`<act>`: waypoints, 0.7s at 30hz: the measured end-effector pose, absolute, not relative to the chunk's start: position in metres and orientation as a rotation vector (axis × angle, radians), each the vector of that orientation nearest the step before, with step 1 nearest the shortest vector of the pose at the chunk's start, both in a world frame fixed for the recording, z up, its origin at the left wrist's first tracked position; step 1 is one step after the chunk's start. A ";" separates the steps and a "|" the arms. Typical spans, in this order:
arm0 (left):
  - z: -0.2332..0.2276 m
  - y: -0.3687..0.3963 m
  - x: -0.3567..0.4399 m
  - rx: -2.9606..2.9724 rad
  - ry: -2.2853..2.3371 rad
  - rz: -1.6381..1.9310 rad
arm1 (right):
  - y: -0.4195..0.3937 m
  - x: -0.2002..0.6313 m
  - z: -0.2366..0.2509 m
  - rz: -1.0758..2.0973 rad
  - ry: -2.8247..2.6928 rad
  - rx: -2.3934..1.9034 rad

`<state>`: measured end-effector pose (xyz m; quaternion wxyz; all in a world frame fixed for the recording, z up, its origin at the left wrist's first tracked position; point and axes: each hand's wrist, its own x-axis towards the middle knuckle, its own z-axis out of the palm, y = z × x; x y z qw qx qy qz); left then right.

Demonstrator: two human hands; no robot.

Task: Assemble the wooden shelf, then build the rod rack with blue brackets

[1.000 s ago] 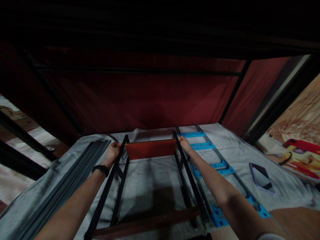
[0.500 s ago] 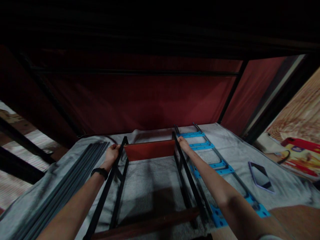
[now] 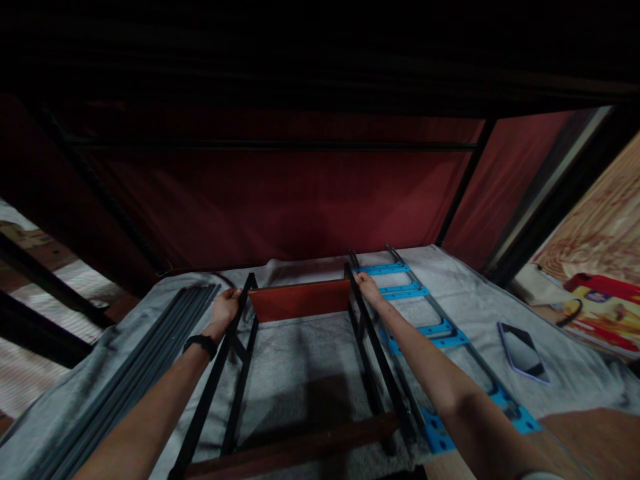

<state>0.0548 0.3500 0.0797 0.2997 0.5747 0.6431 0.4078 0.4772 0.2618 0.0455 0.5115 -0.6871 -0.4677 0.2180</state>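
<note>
Both arms stretch forward over a grey cloth (image 3: 300, 360) spread across the lower half of the frame, where a black metal frame (image 3: 373, 340) stands at centre with a red-brown panel (image 3: 299, 300) set between its two side rails at the far end. The left hand (image 3: 225, 308), a dark band (image 3: 200, 345) on its wrist, is wrapped around the top of the frame's left rail, just left of the panel; the right hand (image 3: 367, 288) rests on the top of the right rail, fingers curled against it, though how firmly it clamps cannot be told. A second red-brown board (image 3: 295, 448) crosses the frame's near end at the bottom centre. Grey bars (image 3: 135, 370) lie bundled at lower left, a ladder-like rack with blue brackets (image 3: 430, 331) lies just right of the frame, and a phone (image 3: 523, 352) sits on the cloth at right.
</note>
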 end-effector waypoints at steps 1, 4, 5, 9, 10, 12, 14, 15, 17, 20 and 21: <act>0.079 0.350 0.055 1.522 1.704 1.087 | 0.262 0.477 0.046 0.520 -1.129 -1.660; 0.078 0.351 0.055 1.522 1.715 1.084 | 0.264 0.478 0.048 0.509 -1.135 -1.677; 0.078 0.351 0.055 1.525 1.719 1.081 | 0.265 0.478 0.048 0.507 -1.137 -1.680; 0.082 0.349 0.055 1.558 1.728 1.058 | 0.267 0.479 0.049 0.508 -1.147 -1.677; 0.084 0.348 0.056 1.579 1.744 1.050 | 0.268 0.479 0.049 0.511 -1.150 -1.674; 0.087 0.346 0.056 1.631 1.787 1.032 | 0.268 0.479 0.048 0.517 -1.153 -1.666; 0.090 0.345 0.056 1.659 1.823 1.010 | 0.267 0.479 0.048 0.519 -1.149 -1.658; 0.090 0.344 0.057 1.660 1.830 1.002 | 0.267 0.479 0.047 0.518 -1.143 -1.654; 0.091 0.343 0.057 1.643 1.832 0.998 | 0.265 0.478 0.045 0.518 -1.130 -1.646; 0.089 0.343 0.057 1.608 1.822 1.016 | 0.263 0.478 0.041 0.530 -1.118 -1.630; 0.089 0.343 0.057 1.594 1.821 1.019 | 0.263 0.478 0.040 0.538 -1.117 -1.625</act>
